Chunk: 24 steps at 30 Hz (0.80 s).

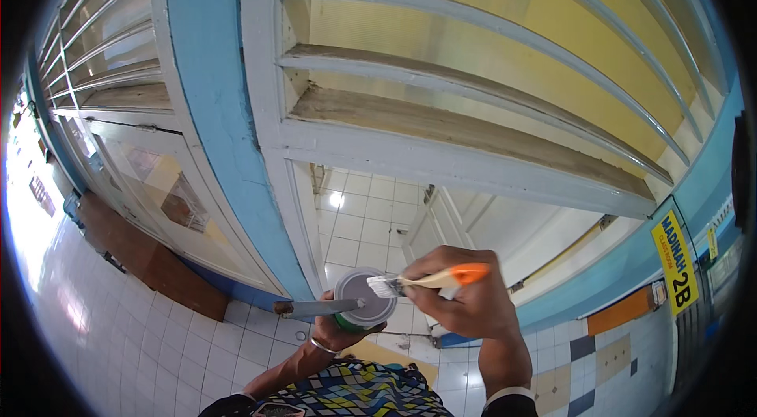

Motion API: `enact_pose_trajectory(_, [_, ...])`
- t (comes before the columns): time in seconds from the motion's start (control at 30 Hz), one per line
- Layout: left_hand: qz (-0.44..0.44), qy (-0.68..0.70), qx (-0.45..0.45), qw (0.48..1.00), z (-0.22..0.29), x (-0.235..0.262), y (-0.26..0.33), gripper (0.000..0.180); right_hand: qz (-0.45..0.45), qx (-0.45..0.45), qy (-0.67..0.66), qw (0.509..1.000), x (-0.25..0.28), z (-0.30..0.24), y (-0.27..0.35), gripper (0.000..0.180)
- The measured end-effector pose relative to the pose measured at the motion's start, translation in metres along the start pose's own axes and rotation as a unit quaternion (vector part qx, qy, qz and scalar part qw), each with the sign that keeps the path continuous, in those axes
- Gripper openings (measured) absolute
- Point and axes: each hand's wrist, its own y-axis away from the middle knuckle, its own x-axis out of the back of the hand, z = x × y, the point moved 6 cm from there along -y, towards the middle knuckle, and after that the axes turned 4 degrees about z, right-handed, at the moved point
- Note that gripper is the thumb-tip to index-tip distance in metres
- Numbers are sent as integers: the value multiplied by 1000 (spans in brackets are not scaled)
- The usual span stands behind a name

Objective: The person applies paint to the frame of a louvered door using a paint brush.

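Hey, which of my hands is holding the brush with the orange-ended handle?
Your right hand: it grips the brush, while your left hand holds the round paint container instead.

1. A tub (381,321) is held in the left hand (333,335); a stick (315,308) is laid into it from the left.
2. A brush (435,281) is held in the right hand (467,311), its bristles pointed left over the tub's right side.
3. Beyond, a door (505,228) is set below a barred window (473,23).
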Motion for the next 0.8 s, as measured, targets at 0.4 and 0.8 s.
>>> enact_pose_trajectory(0.4, [48, 14, 97, 994, -45, 3, -25, 69, -146, -109, 248, 952, -27, 50, 16, 18])
enact_pose_trajectory(0.8, [15, -27, 113, 993, -60, -8, -45, 64, 14, -152, 139, 979, 31, 45, 42, 17])
